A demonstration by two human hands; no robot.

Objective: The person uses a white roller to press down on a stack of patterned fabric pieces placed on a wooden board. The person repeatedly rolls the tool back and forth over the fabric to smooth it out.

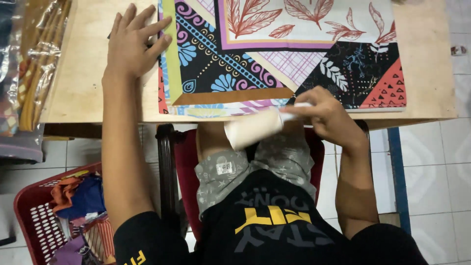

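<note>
Head view: looks straight down on a seated person's lap, both arms and a wooden table (88,93).
Left hand (133,41): at 11 o'clock, spread wide and flat, fingers apart, palm pressing on the left edge of the folded cloth and the table beside it.
Right hand (326,115): just right of centre, at the near table edge, closed around the white handle of the lint roller.
Lint roller (255,128): pale cylinder, tilted, pointing toward 8 o'clock from the right hand, just off the near edge of the table and over the lap; whether it touches the cloth cannot be told.
Folded cloth (274,54): at 12 o'clock, lying flat on the table, patterned in black, blue, pink, coral and white with red leaves.
Red basket (34,216): at 8 o'clock on the floor, holding mixed fabrics.
Plastic-wrapped bundles (29,59): at 10 o'clock, beside the table.
Chair (169,162): dark frame, red seat, under the person.
</note>
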